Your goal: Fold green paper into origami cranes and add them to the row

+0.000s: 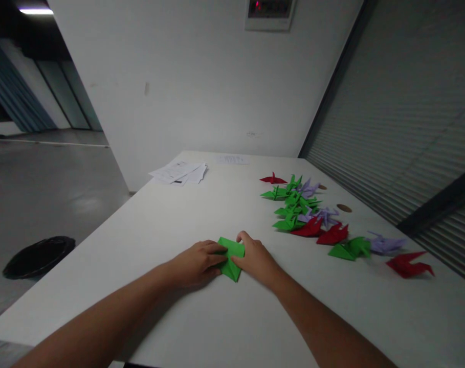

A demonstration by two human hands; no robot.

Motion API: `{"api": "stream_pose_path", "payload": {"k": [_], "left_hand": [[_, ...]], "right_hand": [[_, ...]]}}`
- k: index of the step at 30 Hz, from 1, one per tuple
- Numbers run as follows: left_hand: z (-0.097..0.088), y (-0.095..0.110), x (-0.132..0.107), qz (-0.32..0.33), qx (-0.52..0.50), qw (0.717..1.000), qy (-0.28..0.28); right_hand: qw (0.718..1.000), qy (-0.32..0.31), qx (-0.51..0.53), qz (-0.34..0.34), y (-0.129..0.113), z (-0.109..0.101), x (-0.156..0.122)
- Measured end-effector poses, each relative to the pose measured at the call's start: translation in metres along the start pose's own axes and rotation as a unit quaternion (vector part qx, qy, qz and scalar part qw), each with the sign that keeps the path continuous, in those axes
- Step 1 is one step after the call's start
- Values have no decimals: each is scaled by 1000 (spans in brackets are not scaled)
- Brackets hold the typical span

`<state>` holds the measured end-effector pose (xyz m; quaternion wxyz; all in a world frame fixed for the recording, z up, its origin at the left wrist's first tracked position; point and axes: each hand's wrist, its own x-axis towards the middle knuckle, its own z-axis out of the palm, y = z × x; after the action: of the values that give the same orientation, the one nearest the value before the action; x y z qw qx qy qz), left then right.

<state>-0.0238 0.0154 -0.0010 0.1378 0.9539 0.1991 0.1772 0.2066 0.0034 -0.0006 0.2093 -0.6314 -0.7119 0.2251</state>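
Observation:
A folded piece of green paper [233, 255] lies on the white table [171, 225] in front of me. My left hand [197, 265] rests on its left side, fingers curled down and pressing the paper flat. From the right, my right hand [255, 258] pinches the paper's right edge with thumb and fingers closed on it. Both hands touch the green paper.
Several finished paper cranes in green [289, 202], red [408, 265] and lilac [385, 244] lie scattered to the right. White printed sheets [180, 172] lie at the far left edge. A black bin [38, 256] stands on the floor to the left. A wall closes the far end.

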Motion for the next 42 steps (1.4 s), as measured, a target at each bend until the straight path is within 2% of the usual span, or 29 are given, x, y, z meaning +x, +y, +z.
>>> {"api": "stream_pose_path", "payload": {"k": [3, 6, 9, 18, 23, 28, 33, 37, 42], "left_hand": [[1, -2, -3, -6, 17, 1000, -24], [2, -5, -6, -10, 18, 999, -36], [2, -7, -8, -16, 16, 999, -41], [-1, -6, -9, 23, 29, 998, -46], [-2, -1, -8, 19, 54, 998, -33], [-5, 4, -5, 33, 33, 998, -44], [-8, 3, -4, 54, 14, 997, -51], [-9, 2, -7, 61, 13, 996, -70], [-10, 4, -7, 64, -4, 996, -58]], "right_hand": [[996, -37, 34, -72, 8, -11, -2], [977, -96, 81, -172, 18, -22, -1], [964, -105, 78, -231, 28, -30, 0], [953, -94, -11, -288, 38, -34, 3], [942, -86, -23, -325, 43, -33, 8], [925, -110, 1, -363, 43, -34, 10], [926, -128, 1, -355, 38, -38, 7], [949, -113, 6, -295, 35, -36, 5], [968, -85, 17, -235, 32, -27, 5]]}}
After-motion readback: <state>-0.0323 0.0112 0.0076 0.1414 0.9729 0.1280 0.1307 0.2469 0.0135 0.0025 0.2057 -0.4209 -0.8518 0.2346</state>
